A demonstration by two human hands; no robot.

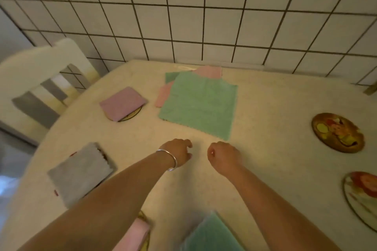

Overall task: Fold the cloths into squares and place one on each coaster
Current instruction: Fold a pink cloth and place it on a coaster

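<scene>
From the head camera, your left hand (177, 153) and right hand (223, 155) hover side by side over the bare middle of the table (275, 108), just short of the near edge of the open green cloth (199, 105). Both hands have loosely curled fingers and grasp nothing; neither touches the fabric.

That green cloth lies flat and unfolded on a small pile at the far centre, with pink cloths (210, 71) peeking out beneath it. It looks light, soft and limp, so it will sag and crease if lifted by one point. I would take it by the two near corners, one in each hand, and keep the edge taut as you fold.

Folded squares already lie on coasters: a purple cloth (122, 102) at far left, a grey cloth (81, 171) at near left, and a pink one (137, 234) and a green one (210, 236) at the near edge. Two bare coasters wait on the right, a brown coaster (337, 132) and a pale coaster (362, 197) nearer you.
</scene>
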